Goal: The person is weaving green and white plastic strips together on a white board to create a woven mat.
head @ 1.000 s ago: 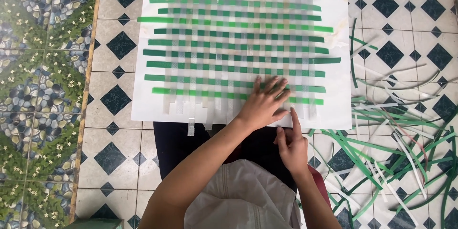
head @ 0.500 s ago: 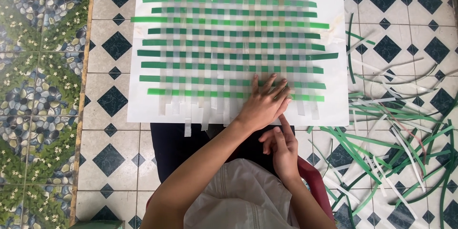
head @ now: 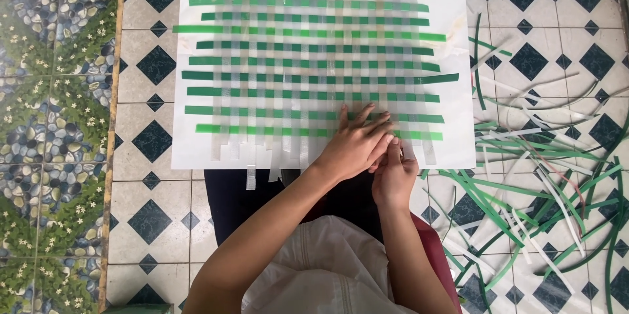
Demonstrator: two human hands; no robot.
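The left hand (head: 357,144) lies flat, fingers spread, pressing on the lower edge of the woven mat (head: 314,58). The right hand (head: 393,176) sits just below and touching it, fingers drawn together at the mat's near edge, apparently pinching the end of one whitish vertical strip (head: 427,147); the grip itself is hidden, so whether it is closed on a strip cannot be told for certain.

The mat rests on a white board (head: 458,91) lying on the tiled floor (head: 151,144), directly ahead of the person's lap. Green horizontal strips interlace with translucent white vertical ones; loose ends overhang the board's near edge.

A pile of loose strips (head: 544,189), green and white, lies on the floor to the right, well apart from the hands.

Judgement: the strips appear thin, light, springy and smooth, likely to slide out of the weave. Best held by a free end while a flat palm pins the neighbouring rows.
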